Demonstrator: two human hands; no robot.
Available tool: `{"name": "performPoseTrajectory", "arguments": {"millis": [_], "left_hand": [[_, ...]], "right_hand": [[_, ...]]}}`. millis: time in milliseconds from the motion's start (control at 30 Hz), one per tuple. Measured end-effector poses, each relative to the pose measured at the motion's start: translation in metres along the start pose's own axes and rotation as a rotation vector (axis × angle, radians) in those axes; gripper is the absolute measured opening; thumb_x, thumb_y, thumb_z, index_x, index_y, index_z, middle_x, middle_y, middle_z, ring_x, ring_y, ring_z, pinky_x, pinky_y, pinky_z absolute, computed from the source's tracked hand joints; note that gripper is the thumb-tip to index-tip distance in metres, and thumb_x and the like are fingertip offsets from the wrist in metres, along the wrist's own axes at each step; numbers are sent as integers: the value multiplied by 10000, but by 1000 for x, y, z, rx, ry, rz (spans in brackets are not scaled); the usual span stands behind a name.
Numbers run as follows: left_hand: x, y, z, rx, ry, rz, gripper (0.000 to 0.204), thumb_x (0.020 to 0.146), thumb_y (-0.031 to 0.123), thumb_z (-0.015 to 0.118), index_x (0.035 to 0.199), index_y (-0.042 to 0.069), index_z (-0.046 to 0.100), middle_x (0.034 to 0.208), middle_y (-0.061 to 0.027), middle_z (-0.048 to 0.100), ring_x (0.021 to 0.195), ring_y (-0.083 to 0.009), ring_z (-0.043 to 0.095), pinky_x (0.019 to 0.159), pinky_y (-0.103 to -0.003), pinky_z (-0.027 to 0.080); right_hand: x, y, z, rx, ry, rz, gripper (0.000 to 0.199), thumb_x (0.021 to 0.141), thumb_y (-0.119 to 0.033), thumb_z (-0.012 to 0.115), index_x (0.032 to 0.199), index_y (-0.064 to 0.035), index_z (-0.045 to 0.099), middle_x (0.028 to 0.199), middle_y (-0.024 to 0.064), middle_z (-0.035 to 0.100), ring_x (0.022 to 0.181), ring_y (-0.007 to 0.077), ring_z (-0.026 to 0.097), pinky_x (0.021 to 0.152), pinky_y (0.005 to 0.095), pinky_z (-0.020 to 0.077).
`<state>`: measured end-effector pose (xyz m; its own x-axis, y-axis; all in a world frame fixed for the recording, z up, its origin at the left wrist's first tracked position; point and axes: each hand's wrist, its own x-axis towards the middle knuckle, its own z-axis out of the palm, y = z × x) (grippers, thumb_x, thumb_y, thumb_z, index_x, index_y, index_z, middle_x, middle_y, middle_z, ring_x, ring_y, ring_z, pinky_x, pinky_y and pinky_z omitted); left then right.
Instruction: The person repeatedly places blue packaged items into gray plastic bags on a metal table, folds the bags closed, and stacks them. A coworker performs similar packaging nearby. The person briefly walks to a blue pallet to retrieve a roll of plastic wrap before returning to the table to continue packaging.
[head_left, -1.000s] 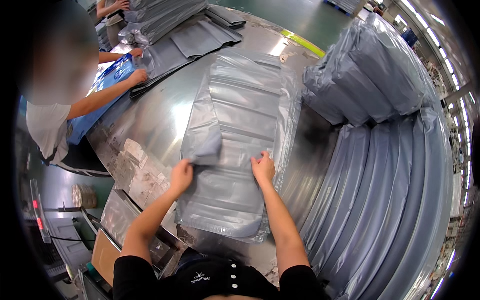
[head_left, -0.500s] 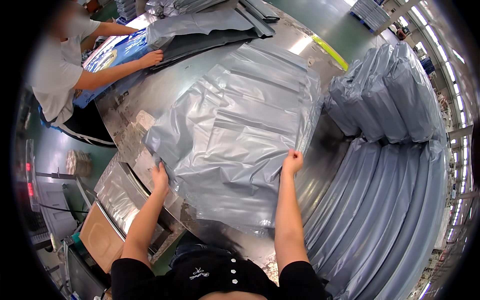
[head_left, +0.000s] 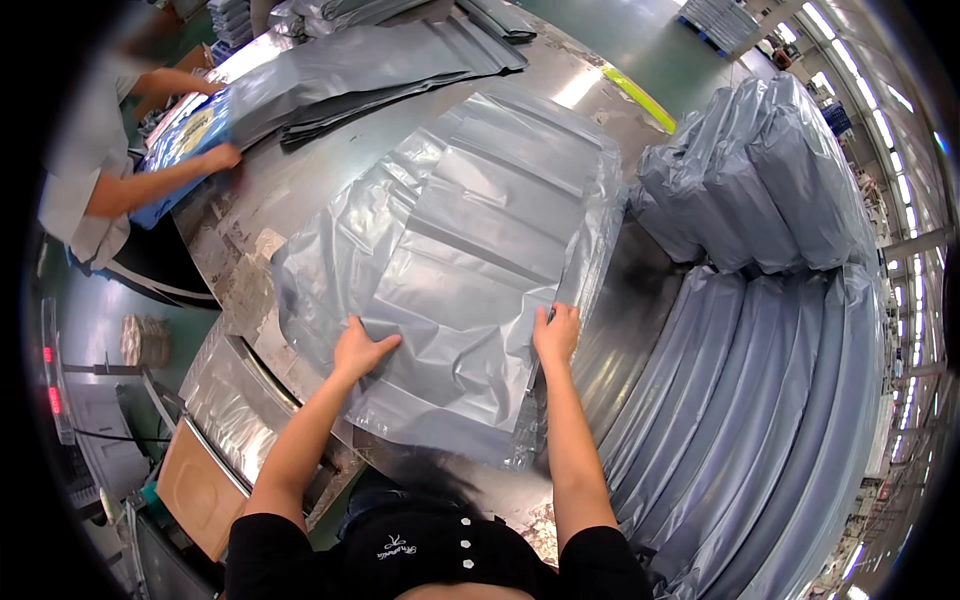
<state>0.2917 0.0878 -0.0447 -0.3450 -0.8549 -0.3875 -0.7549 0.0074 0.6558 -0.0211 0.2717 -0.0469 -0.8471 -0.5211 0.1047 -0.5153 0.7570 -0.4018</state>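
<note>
A broad, wrinkled grey plastic bag [head_left: 480,215] lies flat on the metal table in front of me, its film shiny and creased, with a clearer, looser margin along the right side and near end. My left hand [head_left: 362,350] rests on its lower left part, thumb spread away from the fingers. At the right edge, my right hand [head_left: 557,333] is closed on the film, thumb and fingers pinching it. The fold under the right fingers is partly hidden.
Bundled grey packs [head_left: 765,180] stand at the right, above a row of long grey bundles [head_left: 720,390]. Across the metal table [head_left: 265,190], a co-worker's hand [head_left: 220,158] is by a blue printed bag [head_left: 180,150] and grey sheets [head_left: 350,75]. A brown-topped stool [head_left: 205,485] stands lower left.
My left hand has moved from the bag's left edge inward onto its surface. My right hand has shifted slightly left with the right edge. The co-worker and blue bag have moved left.
</note>
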Motion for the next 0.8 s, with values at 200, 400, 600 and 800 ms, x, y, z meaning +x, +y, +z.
{"name": "performPoseTrajectory", "arguments": {"millis": [200, 400, 600, 800], "left_hand": [[49, 13, -28, 107, 46, 328, 445, 775, 299, 738, 1048, -33, 625, 944, -209, 674, 909, -321, 648, 801, -405, 495], [125, -10, -120, 306, 301, 346, 707, 745, 274, 754, 1327, 40, 429, 1193, -147, 573, 1102, -317, 553, 927, -400, 449], [132, 6, -100, 791, 212, 378, 685, 760, 271, 739, 1341, 78, 430, 1174, -120, 542, 1100, -292, 529, 902, -468, 424], [107, -3, -86, 724, 52, 457, 613, 792, 238, 706, 1322, 66, 451, 1095, -126, 543, 1015, -328, 560, 831, -442, 460]], "right_hand": [[-6, -10, 0, 128, 115, -26, 433, 838, -283, 653, 1151, 2, 561, 1102, 188, 533, 1054, 366, 517, 903, 439, 430], [15, -72, 56, 753, -112, 266, 631, 829, -272, 688, 1273, 99, 438, 1206, 266, 529, 1131, 367, 521, 981, 430, 413], [80, -87, 112, 926, -16, 722, 688, 791, -266, 740, 1266, 124, 432, 1158, 226, 575, 1003, 304, 602, 869, 358, 475], [117, -86, 103, 820, -270, 529, 476, 763, -208, 757, 1124, 57, 596, 1077, 172, 651, 959, 223, 607, 815, 348, 479]]}}
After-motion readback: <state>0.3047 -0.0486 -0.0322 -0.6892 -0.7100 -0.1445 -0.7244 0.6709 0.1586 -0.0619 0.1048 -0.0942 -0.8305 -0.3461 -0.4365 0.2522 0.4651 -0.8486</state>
